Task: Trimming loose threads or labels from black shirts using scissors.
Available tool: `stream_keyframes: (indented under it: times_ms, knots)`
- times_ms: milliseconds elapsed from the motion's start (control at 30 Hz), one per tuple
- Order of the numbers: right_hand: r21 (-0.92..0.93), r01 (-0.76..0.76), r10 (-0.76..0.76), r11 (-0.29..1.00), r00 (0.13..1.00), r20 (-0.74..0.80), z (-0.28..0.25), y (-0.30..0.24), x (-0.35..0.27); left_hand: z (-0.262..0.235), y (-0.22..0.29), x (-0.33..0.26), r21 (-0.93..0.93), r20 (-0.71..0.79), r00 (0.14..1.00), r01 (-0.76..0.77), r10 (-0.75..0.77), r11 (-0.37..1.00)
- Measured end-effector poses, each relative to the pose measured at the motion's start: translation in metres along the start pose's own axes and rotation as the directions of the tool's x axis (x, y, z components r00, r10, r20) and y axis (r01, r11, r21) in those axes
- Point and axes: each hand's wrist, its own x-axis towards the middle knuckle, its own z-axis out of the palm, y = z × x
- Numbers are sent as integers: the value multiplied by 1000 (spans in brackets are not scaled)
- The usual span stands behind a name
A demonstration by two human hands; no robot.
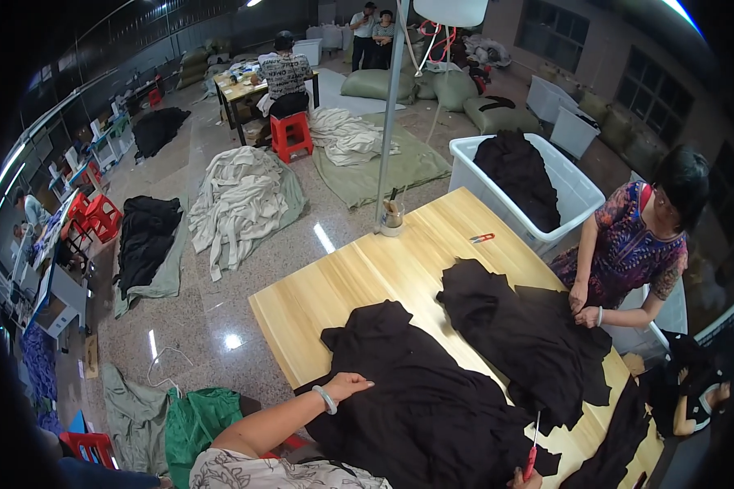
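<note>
Left hand (347, 384) lies flat and open on the black fabric garment (420, 407) spread over the pale wooden tabletop (367, 269), right hand (527, 481) clamped on red-handled snips (532, 458), seemingly mid-trimming; next calls for finding loose threads.

Black garment (432, 407) near, under the left hand (347, 383); second black garment (530, 330) to its right. Table (367, 277): pale yellow wood grain. Snips (531, 456) in the right hand (528, 481): red handle. Co-worker's dress (628, 253), right: purple-red floral print. Bin (575, 191), far right: white. Stool (292, 134), far: red. Cloth pile (240, 200), far left: cream.
</note>
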Motion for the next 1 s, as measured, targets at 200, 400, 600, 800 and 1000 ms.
stream_keyframes:
  times_ms: [200,400,600,800,1000]
  knots:
    - [55,223,-222,973,975,-23,20,-34,-43,13,17,-13,-29,111,992,70,-66,997]
    - [162,265,-277,950,959,55,96,-31,-73,17,34,-23,-40,123,992,-18,23,999]
    - [-188,579,-601,793,794,-90,144,-63,-88,27,53,-34,-381,113,978,-119,174,917]
    - [-68,476,-479,877,877,-32,129,-63,-78,31,67,-46,-549,161,936,-179,313,816]
    - [250,251,-273,935,960,58,69,-88,-95,45,83,-56,-565,-9,948,-267,318,781]
